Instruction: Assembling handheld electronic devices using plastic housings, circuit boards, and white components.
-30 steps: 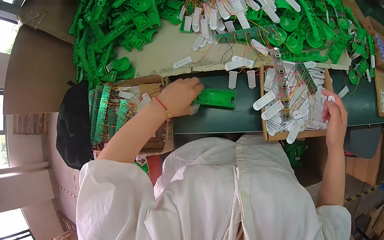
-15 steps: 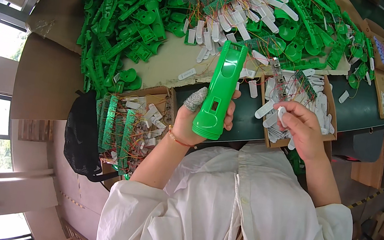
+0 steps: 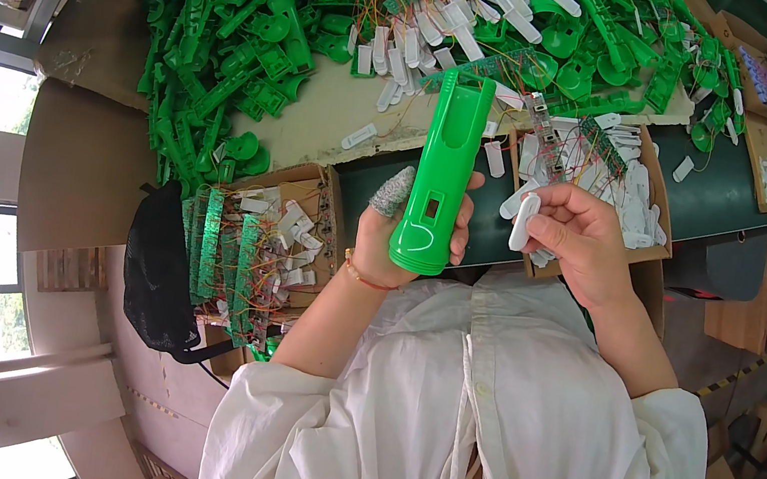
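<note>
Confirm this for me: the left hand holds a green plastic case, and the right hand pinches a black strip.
The strip's colour is wrong: the head view shows the right hand pinching a white strip. The left hand does hold a green plastic case.

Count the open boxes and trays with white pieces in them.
3 that I can make out: a box left of the left hand, a box just beyond the right hand, and a tray farther right. Others may be hidden.
</note>
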Tool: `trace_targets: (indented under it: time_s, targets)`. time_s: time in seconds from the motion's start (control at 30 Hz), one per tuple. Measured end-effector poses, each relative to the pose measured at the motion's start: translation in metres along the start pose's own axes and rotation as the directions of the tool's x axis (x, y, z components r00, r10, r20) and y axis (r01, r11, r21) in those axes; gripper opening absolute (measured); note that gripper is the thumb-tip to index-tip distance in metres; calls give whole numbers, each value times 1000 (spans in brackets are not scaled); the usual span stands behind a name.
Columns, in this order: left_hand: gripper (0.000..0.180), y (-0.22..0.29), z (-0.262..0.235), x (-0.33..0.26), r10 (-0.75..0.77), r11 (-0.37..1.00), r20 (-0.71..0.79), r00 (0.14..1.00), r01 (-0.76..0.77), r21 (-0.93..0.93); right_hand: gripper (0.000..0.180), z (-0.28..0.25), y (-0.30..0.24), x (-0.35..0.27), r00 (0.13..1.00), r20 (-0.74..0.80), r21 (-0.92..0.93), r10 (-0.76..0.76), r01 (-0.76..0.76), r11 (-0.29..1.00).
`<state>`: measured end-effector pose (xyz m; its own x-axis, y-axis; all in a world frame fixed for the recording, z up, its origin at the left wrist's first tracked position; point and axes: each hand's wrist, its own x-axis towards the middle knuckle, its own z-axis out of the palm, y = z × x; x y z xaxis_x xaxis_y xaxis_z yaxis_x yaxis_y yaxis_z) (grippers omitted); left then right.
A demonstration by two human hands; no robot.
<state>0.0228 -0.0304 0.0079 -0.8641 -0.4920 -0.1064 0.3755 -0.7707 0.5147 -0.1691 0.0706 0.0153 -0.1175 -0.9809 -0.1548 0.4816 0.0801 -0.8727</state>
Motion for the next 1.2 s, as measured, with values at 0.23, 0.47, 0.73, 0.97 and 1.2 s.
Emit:
trace_targets:
  time_s: [0.23, 0.47, 0.73, 0.97, 1.2]
  targets:
    - [61, -15, -7, -3, 32, 906, 214, 976, 62, -420, 20, 3, -1, -3, 999, 19, -9, -34, 34, 999]
    - [63, -21, -8, 0, 35, 906, 226, 974, 64, -419, 21, -1, -2, -6, 999, 14, -4, -37, 37, 999]
    - [60, -22, -3, 6, 58, 998, -149, 987, -58, 4, 26, -2, 1, -4, 999, 3, 8, -35, 35, 999]
    - [65, -23, -5, 5, 27, 992, -49, 998, -32, -119, 34, 1, -1, -5, 996, 17, 9, -88, 88, 996]
    - [58, -24, -5, 4, 57, 998, -171, 984, -59, -11, 23, 4, 0, -3, 996, 4, -49, -84, 84, 995]
